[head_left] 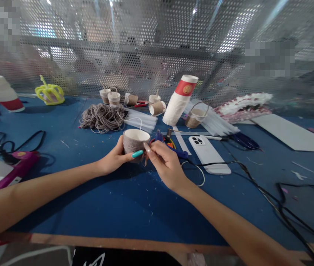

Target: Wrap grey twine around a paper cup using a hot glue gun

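Left hand (115,157): fingers curled round the left side of the wrapped cup (133,145), thumb across its front.
Right hand (169,164): fingers bent in at its right side; whether they pinch anything, I cannot tell.
Wrapped cup: between both hands, mouth up, over the blue table (96,210).
Cord heap (101,117): behind, leftward.
White phone (208,152): rightward.

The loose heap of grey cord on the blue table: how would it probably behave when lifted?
The loose heap of grey cord would probably sag, because its thin strands bend in loops. It may also tangle, since many strands cross.
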A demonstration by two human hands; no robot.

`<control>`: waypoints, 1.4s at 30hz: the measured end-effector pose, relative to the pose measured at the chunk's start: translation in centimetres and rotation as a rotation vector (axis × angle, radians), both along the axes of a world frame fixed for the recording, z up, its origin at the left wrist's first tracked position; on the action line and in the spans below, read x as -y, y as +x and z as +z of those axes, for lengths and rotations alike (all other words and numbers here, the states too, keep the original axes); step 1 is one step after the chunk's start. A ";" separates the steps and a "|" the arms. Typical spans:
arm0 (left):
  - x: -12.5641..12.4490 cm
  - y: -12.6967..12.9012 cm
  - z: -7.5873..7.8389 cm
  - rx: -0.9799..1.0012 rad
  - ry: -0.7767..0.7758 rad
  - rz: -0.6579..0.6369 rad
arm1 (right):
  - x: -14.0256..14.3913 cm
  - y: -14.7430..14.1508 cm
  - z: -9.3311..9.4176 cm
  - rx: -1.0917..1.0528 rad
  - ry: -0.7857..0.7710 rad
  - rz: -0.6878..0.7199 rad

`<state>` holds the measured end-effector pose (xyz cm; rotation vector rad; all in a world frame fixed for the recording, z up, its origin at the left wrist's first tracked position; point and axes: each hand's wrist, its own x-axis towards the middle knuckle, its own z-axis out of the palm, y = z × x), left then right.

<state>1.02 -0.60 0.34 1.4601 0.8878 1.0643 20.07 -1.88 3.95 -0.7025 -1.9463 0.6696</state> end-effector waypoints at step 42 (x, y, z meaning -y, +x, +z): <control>0.2 -0.1 0.2 0.009 0.021 -0.037 | 0.8 -0.4 0.5 -0.020 -0.070 -0.013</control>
